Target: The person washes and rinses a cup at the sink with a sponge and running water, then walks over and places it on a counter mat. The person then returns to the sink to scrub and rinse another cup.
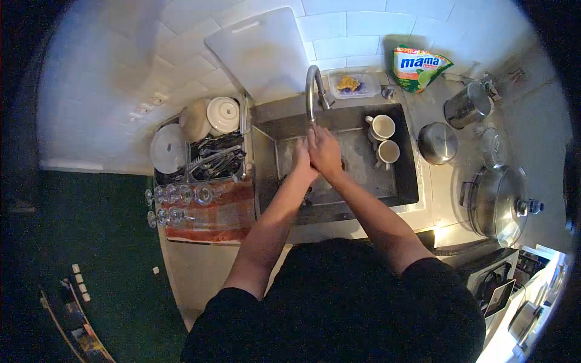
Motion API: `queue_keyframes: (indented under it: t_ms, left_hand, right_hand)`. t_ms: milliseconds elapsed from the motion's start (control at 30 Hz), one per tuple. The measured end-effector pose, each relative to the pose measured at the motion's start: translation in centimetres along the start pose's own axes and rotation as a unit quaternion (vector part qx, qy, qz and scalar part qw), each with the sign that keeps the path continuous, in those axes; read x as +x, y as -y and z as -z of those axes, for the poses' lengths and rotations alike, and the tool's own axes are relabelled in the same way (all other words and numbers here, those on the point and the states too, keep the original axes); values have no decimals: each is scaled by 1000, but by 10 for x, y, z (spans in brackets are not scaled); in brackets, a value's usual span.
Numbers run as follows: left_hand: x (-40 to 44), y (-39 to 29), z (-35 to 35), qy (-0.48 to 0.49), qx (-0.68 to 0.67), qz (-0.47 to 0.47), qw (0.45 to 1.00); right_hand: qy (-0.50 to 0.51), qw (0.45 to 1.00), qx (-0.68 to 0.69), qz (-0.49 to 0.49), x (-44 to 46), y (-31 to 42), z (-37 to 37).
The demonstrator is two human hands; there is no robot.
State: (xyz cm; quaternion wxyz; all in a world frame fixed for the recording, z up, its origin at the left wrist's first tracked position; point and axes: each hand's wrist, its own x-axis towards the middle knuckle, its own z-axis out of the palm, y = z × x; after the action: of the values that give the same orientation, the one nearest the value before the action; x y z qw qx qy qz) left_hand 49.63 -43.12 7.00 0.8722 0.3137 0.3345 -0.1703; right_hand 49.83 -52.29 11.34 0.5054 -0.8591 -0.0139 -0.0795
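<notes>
Left hand [302,155] and right hand [327,152] meet below the tap [310,91], seemingly rinsing.
Can't tell any grasp; reaching the mugs [387,152] would need them parted.

Pale counter [203,261] with striped cloth [233,212], round metal vessel [438,144], large lidded pot [505,202].

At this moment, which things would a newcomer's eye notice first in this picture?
Probably the left grip and right grip, close together near the faucet, over the sink. Next, the bright mama pouch near the tiled wall, behind the sink and to the right. Then perhaps the pale mugs, on the sink's right side.
</notes>
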Motion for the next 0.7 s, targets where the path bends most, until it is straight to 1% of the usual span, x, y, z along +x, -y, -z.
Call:
queue_keyframes:
  t_ms: [33,133,200,233,333,433,533,567,667,700]
  left_hand:
    - [-5,0,-1,-35,28,15,999]
    - [-15,-6,-5,-8,205,-73,976]
    - [-51,-12,-32,-42,266,-105,957]
    - [-63,-13,-41,-59,295,-121,946]
    - [-38,-13,-23,-11,231,-113,966]
    - [-13,-16,-13,5,155,-85,984]
    - [10,-7,5,-22,-2,-14,1000]
    - [8,-7,2,-15,-13,-15,1000]
    - [-15,-3,-14,-8,-37,-12,999]
    - [-21,-2,-20,-12,-40,-11,999]
  right_hand:
    - [8,1000,1,-12,7,-5,0]
    - [20,999,14,-47,28,-34,-9]
    - [15,997,33,-69,39,-52,-13]
    - [13,995,81,-50,42,-53,-11]
    - [2,987,139,-80,47,-45,-6]
    - [-31,991,118,50,38,-35,-4]
    - [3,997,-16,78,21,-13,3]
    - [19,997,-40,61,12,-6,6]
    - [7,996,-84,-24,-2,12,16]
    - [15,996,-87,-31,-1,16,20]
